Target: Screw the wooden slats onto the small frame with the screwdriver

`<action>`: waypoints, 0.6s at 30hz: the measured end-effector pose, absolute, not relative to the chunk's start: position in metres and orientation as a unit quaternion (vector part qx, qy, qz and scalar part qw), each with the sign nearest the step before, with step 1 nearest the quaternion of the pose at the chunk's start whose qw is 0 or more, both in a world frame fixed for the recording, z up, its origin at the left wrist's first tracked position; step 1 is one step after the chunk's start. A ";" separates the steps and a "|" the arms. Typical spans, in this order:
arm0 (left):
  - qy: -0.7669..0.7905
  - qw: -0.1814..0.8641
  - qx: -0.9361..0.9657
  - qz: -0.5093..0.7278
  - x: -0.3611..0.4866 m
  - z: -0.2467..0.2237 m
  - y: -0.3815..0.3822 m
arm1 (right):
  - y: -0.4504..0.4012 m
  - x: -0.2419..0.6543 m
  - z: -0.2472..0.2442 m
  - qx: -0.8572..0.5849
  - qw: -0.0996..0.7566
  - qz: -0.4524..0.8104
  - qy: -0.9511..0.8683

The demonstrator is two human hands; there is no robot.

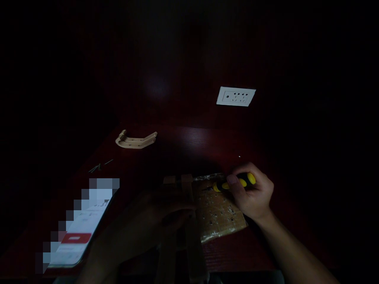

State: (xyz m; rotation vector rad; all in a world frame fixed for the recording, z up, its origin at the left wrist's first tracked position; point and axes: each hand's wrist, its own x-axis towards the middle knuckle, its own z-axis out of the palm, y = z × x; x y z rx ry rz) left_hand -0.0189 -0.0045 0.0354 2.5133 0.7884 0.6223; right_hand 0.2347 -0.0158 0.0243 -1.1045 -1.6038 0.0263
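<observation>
My right hand [256,195] is wrapped round a yellow and black screwdriver [242,181], whose tip points left over a tape-wrapped brown block [220,215] dotted with small holes. Long wooden strips [197,248] run from the front edge over the left part of the block. Across these strips lies my left hand [170,209], in deep shadow, its fingers curled around them near the middle. The screwdriver's tip is dark and hard to make out.
A lit phone [79,228] lies at the left. Behind it are several thin screws or nails [99,166] and a curved light wooden piece [136,141]. A white socket plate [236,96] is on the back wall. Surroundings are very dark.
</observation>
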 end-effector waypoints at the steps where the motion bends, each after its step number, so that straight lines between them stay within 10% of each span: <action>1: 0.293 0.217 0.904 0.223 -0.019 0.034 -0.005 | -0.016 0.235 0.024 -0.470 0.562 0.009 -0.681; 18: 0.271 0.245 0.899 0.240 -0.020 0.036 -0.007 | -0.019 0.237 0.027 -0.457 0.560 -0.011 -0.691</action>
